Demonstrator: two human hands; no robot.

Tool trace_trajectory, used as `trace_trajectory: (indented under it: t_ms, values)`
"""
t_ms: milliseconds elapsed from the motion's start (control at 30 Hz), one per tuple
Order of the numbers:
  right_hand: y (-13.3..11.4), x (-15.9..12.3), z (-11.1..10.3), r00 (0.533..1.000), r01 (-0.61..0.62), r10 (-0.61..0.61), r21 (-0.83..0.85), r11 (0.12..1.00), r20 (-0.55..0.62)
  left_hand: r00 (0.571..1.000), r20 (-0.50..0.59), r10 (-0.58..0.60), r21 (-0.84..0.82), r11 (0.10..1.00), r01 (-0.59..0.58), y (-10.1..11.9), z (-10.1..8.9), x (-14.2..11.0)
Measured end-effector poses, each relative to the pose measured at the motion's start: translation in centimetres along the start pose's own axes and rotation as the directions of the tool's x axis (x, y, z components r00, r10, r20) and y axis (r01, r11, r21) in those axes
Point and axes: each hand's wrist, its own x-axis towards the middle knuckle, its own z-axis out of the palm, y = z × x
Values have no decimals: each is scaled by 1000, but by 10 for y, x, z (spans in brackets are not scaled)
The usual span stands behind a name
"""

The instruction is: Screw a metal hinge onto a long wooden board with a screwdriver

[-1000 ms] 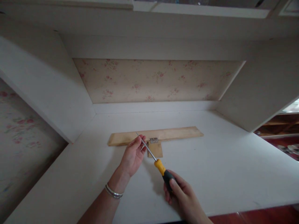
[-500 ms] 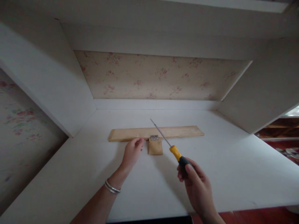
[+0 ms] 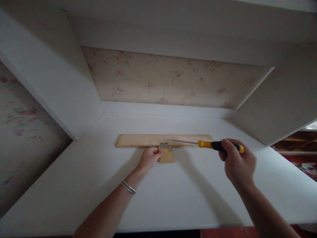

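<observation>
A long flat wooden board [image 3: 138,140] lies across the white surface. At its near edge a small metal hinge [image 3: 164,145] joins it to a small square wooden block [image 3: 167,155]. My left hand [image 3: 150,158] is closed on the left side of that block, thumb on top. In my right hand [image 3: 237,162] is a screwdriver [image 3: 205,144] with a yellow and black handle, held nearly level. Its thin shaft points left, and the tip appears just above the hinge; whether it touches anything I cannot tell.
The white tabletop [image 3: 158,198] is bounded by white side panels, left [image 3: 49,76] and right [image 3: 284,99]. Behind is floral wallpaper [image 3: 158,77], with a white shelf [image 3: 173,36] overhead. Wooden shelving [image 3: 294,140] shows at far right.
My left hand has moved right from the board's edge and taken hold of the small wooden block. My right hand has moved right and up, swinging the screwdriver from a slant to nearly level.
</observation>
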Motion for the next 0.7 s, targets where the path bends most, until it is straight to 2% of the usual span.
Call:
trace_trajectory:
  t_ms: [100, 300, 500, 600, 700]
  values:
    - [-9, 17, 6, 999, 5, 1, -136, 991, 41, 999, 7, -49, -75, 996, 49, 4, 1, 3]
    - [-26, 34, 19, 956, 203, -125, -294, 934, 265, 992, -5, -123, -146, 982, 121, 10, 0, 3]
    - [-42, 38, 35, 928, 280, -155, -358, 891, 339, 987, -17, -161, -189, 970, 155, 12, 0, 4]
    - [-45, 40, 41, 903, 324, -171, -364, 873, 393, 981, -59, -186, -214, 962, 169, 13, 3, 4]
    - [-48, 43, 46, 887, 370, -196, -388, 844, 419, 967, -65, -247, -265, 938, 222, 14, 6, 3]
